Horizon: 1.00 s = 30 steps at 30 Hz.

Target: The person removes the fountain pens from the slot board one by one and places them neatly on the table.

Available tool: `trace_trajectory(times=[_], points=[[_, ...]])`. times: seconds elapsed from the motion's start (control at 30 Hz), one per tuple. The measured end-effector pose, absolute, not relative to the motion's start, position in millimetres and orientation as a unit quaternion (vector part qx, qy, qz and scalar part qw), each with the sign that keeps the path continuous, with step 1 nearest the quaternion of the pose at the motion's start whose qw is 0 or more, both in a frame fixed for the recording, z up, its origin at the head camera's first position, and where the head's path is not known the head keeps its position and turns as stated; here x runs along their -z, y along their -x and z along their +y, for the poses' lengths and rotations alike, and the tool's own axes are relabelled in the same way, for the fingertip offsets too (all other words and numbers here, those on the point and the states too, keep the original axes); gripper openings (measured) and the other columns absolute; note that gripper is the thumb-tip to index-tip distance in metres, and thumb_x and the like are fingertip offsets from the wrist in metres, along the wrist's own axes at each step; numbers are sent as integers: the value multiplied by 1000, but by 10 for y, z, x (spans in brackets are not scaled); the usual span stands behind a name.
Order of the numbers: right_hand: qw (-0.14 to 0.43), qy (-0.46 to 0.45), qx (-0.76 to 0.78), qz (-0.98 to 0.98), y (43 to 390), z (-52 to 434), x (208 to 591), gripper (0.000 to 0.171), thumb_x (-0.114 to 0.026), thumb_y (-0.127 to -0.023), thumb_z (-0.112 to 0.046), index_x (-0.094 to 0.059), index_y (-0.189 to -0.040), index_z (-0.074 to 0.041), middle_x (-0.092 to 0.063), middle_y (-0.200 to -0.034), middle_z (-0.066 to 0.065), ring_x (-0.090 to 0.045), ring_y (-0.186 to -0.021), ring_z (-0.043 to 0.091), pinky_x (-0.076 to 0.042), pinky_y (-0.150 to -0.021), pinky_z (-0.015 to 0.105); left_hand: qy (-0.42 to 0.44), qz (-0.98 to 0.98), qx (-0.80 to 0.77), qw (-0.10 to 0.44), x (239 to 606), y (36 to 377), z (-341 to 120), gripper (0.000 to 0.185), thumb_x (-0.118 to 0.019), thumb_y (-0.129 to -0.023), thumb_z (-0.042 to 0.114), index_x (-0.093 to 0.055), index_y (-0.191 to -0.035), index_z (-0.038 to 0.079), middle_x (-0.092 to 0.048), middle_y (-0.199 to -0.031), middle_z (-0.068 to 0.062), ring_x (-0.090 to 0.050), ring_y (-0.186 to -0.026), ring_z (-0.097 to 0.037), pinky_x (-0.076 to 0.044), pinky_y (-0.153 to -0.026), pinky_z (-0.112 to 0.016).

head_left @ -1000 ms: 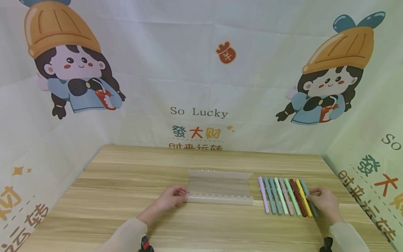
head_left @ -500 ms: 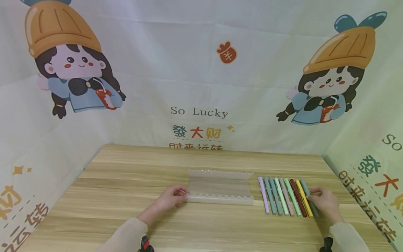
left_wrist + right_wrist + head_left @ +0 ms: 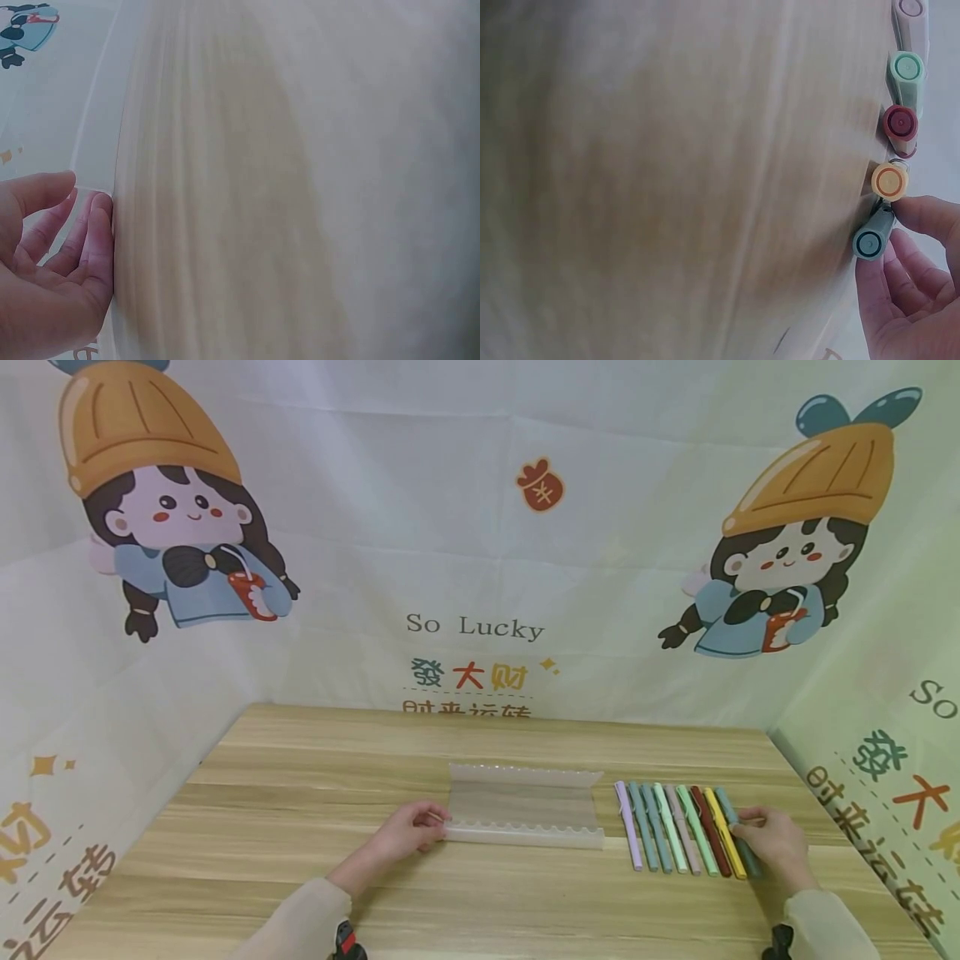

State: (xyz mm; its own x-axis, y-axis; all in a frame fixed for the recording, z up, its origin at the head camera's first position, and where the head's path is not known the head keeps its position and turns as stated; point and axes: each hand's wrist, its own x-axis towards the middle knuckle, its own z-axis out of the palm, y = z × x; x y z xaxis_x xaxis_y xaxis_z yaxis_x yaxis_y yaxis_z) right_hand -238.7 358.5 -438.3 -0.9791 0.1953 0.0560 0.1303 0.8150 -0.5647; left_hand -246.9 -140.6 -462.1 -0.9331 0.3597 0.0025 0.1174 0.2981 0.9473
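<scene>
In the head view, a clear plastic pen tray point(image 3: 521, 806) with scalloped edges lies mid-table. My left hand point(image 3: 411, 828) holds its near left corner between thumb and fingers. The left wrist view shows this hand point(image 3: 56, 262) at the tray's end, thumb and fingertips a little apart. To the right is a row of several capped pens, from a lilac pen point(image 3: 628, 827) to a yellow pen point(image 3: 724, 832). My right hand point(image 3: 772, 843) pinches the outermost dark teal pen point(image 3: 871, 236), whose round end shows in the right wrist view. That pen lies beside the yellow one on the table.
Between the yellow and green pens lies a dark red pen point(image 3: 710, 831). The wooden table point(image 3: 510, 902) extends around the tray and pens. A printed cloth point(image 3: 480, 552) hangs behind the table and along both sides.
</scene>
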Motion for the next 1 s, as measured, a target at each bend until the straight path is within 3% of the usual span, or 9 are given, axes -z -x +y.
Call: trace_trajectory(times=[0.17,0.37,0.57,0.77,1.0], points=[[53,83,-291,-952,2382,3596,4384,37,-58,-83,-18,-56,-101,13,-60,-89,30,-56,-77,41,-42,-62,41,-149,801,-570,106,4633,2478,-1402,20,-57,-87,1,-55,-104,-10,-57,-84,-7,-53,-75,-16,-48,-62,-33],[60,105,-317,-941,2353,3577,4325,40,-48,-88,-21,-53,-104,15,-60,-89,28,-57,-77,37,-44,-62,39,-146,800,-572,107,4628,2477,-1395,20,-56,-88,1,-54,-105,-10,-57,-85,-8,-53,-75,-17,-48,-63,-35],[111,79,-338,-931,2309,3506,4236,40,-47,-91,-21,-53,-108,14,-60,-92,28,-58,-77,35,-46,-61,37,-144,801,-570,108,4612,2480,-1395,21,-57,-88,2,-54,-105,-10,-58,-86,-9,-54,-77,-17,-48,-63,-33],[159,14,-344,-925,2231,3359,4204,30,-52,-91,-16,-57,-105,10,-63,-86,21,-58,-69,24,-47,-55,33,-145,796,-577,115,4608,2468,-1423,27,-56,-88,2,-51,-110,-11,-60,-91,-11,-57,-82,-21,-50,-66,-33],[134,-33,-349,-927,2079,3188,4175,33,-54,-92,-19,-55,-111,8,-62,-99,24,-57,-92,41,-48,-71,50,-181,799,-562,118,4592,2456,-1528,35,-55,-89,7,-45,-118,-12,-58,-99,-16,-57,-89,-30,-51,-71,-37]])
